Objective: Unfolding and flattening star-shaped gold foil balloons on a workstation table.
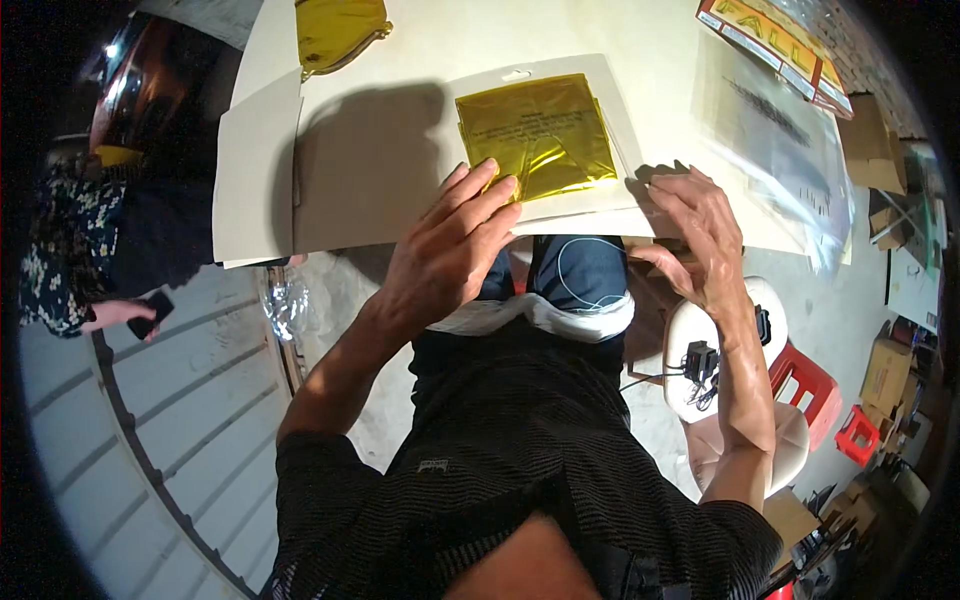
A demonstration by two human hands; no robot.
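Observation:
A folded gold foil packet (540,135) with dark print lies on a white backing card (622,150), whose top edge has a hanging slot. More white sheets lie under the card at the table's near edge. My left hand (455,240) rests with outstretched fingers on the packet's lower left corner; its thumb is hidden. To the right of the card, my right hand (700,235) has its fingers apart, fingertips over the tabletop and thumb near the table's edge. Nothing shows in its grasp.
White cards (255,180) are stacked at left, below another gold foil piece (340,30). Clear plastic bags (770,140) and printed cards (780,45) lie at right. A person holding a phone (152,314) stands left. A pale stool (690,390) bears black adapters.

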